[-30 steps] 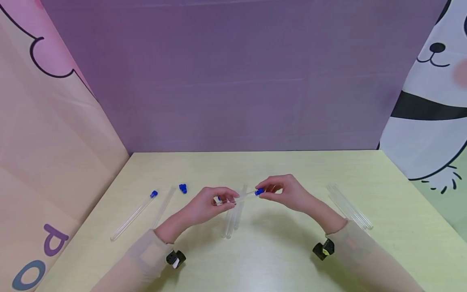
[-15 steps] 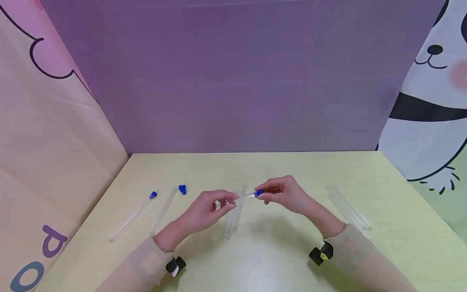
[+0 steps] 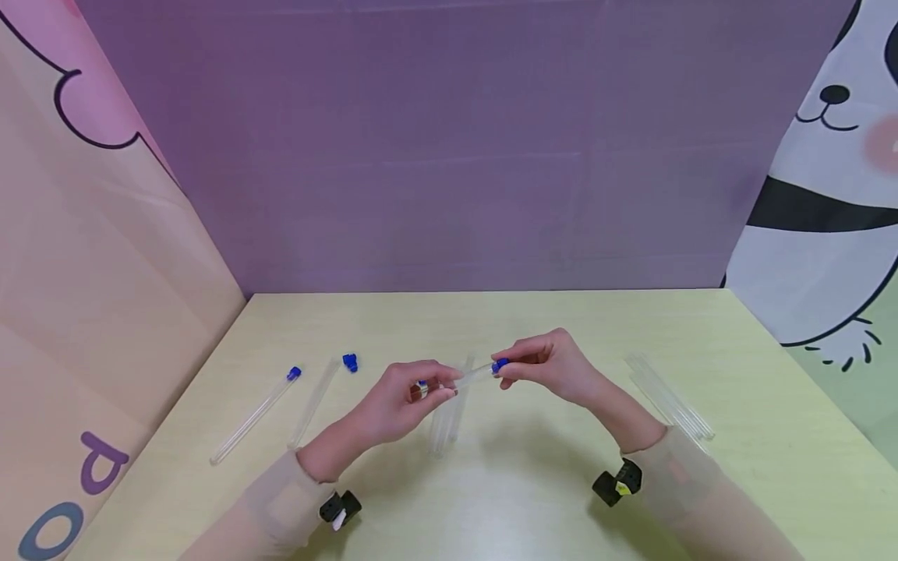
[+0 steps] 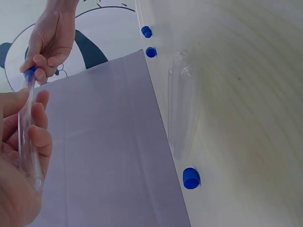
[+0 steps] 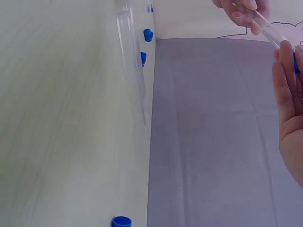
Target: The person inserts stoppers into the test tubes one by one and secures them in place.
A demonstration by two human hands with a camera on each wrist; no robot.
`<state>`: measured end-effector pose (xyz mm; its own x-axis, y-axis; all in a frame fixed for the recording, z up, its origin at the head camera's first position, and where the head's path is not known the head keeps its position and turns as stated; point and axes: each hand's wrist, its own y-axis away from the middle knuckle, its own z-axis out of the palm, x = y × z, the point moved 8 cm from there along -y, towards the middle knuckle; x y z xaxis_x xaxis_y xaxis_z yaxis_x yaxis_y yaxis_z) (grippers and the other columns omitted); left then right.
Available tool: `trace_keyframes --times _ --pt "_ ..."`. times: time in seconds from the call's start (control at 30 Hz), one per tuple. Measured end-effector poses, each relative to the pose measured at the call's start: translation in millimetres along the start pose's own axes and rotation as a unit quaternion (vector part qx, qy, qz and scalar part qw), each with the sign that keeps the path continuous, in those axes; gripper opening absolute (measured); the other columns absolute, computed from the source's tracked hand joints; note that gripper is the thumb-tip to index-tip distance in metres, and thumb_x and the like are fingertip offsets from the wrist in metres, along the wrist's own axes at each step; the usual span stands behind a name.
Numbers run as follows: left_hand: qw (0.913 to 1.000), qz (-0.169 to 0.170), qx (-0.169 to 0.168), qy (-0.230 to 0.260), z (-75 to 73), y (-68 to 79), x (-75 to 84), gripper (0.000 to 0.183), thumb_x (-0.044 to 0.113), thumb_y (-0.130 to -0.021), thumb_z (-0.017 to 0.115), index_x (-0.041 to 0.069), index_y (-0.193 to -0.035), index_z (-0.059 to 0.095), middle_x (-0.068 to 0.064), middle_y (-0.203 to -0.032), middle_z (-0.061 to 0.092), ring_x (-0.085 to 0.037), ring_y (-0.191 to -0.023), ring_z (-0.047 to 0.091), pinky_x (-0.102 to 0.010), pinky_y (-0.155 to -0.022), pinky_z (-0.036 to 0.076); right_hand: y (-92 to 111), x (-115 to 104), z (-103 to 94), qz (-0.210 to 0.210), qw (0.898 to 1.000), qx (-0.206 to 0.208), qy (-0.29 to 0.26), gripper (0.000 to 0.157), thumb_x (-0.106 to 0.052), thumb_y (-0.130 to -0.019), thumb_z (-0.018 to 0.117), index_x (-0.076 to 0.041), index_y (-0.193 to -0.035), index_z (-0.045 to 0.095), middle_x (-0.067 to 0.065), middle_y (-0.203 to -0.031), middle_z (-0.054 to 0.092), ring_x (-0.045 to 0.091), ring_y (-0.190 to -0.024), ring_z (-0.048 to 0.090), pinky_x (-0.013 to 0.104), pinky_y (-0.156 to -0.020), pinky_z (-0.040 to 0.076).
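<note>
Above the middle of the table, my left hand [image 3: 396, 401] holds a clear test tube [image 3: 479, 375] slanting up toward the right. The thumb and fingers of my right hand [image 3: 557, 370] pinch a blue cap [image 3: 500, 365] at the tube's right end. In the left wrist view the tube [image 4: 27, 127] lies along the curled left fingers, its rounded end near the palm, and the cap [image 4: 30, 74] sits at its far end. From the right wrist, the cap [image 5: 297, 62] is partly hidden by the right fingers.
Bare tubes [image 3: 445, 425] lie beneath the hands. A capped tube [image 3: 256, 418], a bare tube [image 3: 313, 401] and blue caps [image 3: 350, 362] lie at the left. Several more tubes [image 3: 669, 397] lie beside the right forearm. A purple cloth [image 3: 449, 156] hangs behind the table.
Both hands stay joined at the tube and shift only slightly. The right fingers have changed their hold around the cap and sit a touch higher than half a second ago.
</note>
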<state>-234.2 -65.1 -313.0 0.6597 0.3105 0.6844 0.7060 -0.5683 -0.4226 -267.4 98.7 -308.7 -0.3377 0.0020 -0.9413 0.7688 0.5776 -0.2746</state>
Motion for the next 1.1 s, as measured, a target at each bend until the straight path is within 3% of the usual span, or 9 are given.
trace_keyframes --times 0.3,0.57,0.73,0.87,1.1 --pt "0.9999 0.0 0.002 0.013 3.0 -1.5 6.2 0.019 0.006 -0.083 0.063 0.01 -0.101 0.065 0.006 -0.078 0.058 -0.012 -0.065 0.047 -0.021 -0.046 0.036 2 -3 0.5 0.003 0.999 -0.012 -0.033 0.026 -0.002 -0.078 0.067 0.013 -0.099 0.063 0.014 -0.083 0.067 0.029 -0.069 0.065 0.041 -0.073 0.049" --pt "0.9988 0.04 0.018 0.024 1.7 -3.0 16.8 0.02 0.007 -0.082 0.064 0.01 -0.101 0.066 0.008 -0.076 0.057 -0.011 -0.061 0.046 -0.021 -0.045 0.036 1 -16 1.0 -0.016 0.998 -0.046 -0.035 0.027 -0.003 -0.078 0.066 0.013 -0.099 0.062 0.018 -0.081 0.066 0.034 -0.068 0.064 0.042 -0.074 0.049" --pt "0.999 0.04 0.006 0.019 2.8 -0.5 17.0 0.018 0.009 -0.084 0.062 0.011 -0.101 0.066 0.01 -0.078 0.058 -0.01 -0.064 0.047 -0.021 -0.046 0.038 2 -9 5.9 -0.007 0.997 -0.057 -0.044 0.026 -0.001 -0.078 0.066 0.014 -0.1 0.062 0.018 -0.083 0.066 0.034 -0.069 0.064 0.044 -0.073 0.049" --pt "0.9991 0.039 0.001 0.015 4.2 3.3 14.0 0.017 0.011 -0.085 0.061 0.01 -0.102 0.066 0.01 -0.08 0.059 -0.009 -0.066 0.049 -0.021 -0.046 0.039 4 -4 8.5 -0.004 0.998 -0.059 -0.03 0.027 -0.002 -0.079 0.065 0.013 -0.1 0.062 0.017 -0.084 0.066 0.034 -0.071 0.064 0.042 -0.073 0.049" --pt "0.9997 0.023 0.006 0.008 -3.1 3.8 37.4 0.018 -0.003 -0.08 0.063 0.001 -0.097 0.066 0.003 -0.075 0.06 -0.011 -0.063 0.049 -0.023 -0.046 0.04 5 -9 10.8 0.017 0.997 -0.066 0.031 0.026 -0.006 -0.077 0.068 0.007 -0.099 0.065 0.014 -0.084 0.066 0.03 -0.071 0.064 0.038 -0.073 0.05"
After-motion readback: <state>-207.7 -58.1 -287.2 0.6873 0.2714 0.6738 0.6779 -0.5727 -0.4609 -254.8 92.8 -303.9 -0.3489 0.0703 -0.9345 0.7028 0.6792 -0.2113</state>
